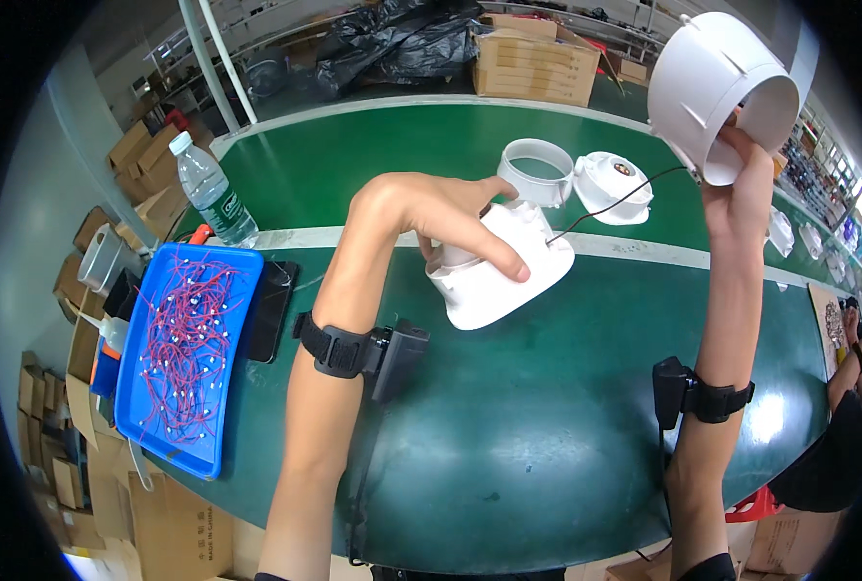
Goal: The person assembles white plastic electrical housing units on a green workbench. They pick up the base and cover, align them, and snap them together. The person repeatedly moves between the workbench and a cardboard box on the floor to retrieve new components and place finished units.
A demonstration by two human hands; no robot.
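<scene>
My left hand (460, 225) is wrapped over a white plastic housing (503, 276), its thumb pressed along the near side and its fingers on the far side. The housing sits tilted on the green table. Raised at the upper right, my right hand (738, 184) grips a white cylindrical plastic shell (707, 82) by its rim, with fingers inside the opening. A thin dark cable (610, 206) runs between the housing and the shell. Just beyond the housing, a white plastic ring (537, 174) and a white domed part (613, 189) lie on the table.
At the left a blue tray (253, 290) holds many red wires with white connectors, beside a black phone (272, 312). A water bottle (216, 192) stands behind it. Cardboard boxes (537, 68) and a black plastic bag (397, 44) lie beyond the table. Another person's arm (849, 373) is at far right.
</scene>
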